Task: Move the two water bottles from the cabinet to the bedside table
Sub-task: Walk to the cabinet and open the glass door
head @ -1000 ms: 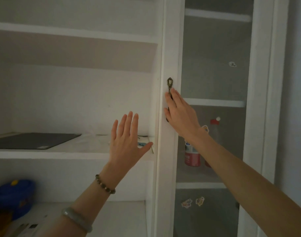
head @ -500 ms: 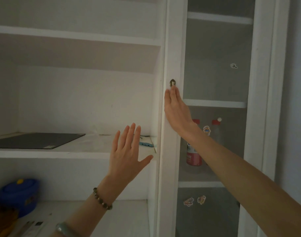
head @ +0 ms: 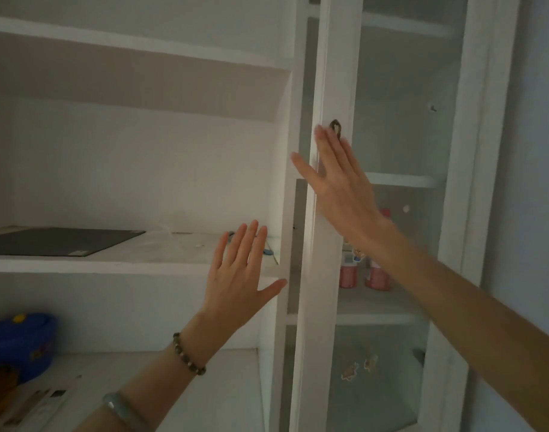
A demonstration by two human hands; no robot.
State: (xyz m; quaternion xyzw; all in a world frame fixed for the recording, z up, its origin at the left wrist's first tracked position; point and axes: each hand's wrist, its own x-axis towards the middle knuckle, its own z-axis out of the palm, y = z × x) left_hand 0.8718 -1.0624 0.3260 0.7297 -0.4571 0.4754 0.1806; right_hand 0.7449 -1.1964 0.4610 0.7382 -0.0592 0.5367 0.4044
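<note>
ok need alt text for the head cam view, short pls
A person's right hand reaches the small metal handle of a slightly open glass cabinet door; two red-labelled water bottles stand on a shelf behind it. The left hand hovers open beside the door.

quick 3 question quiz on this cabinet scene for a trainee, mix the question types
1. True or false: the right hand is holding a water bottle.
2. Where do the two water bottles stand? A) open shelf beside the dark mat B) behind the glass door C) bottom shelf by the blue container
3. Fill in: the left hand is open and holds ____.

Key: 1 false, its fingers lie at the door edge by the metal handle. 2 B. 3 nothing.
</note>
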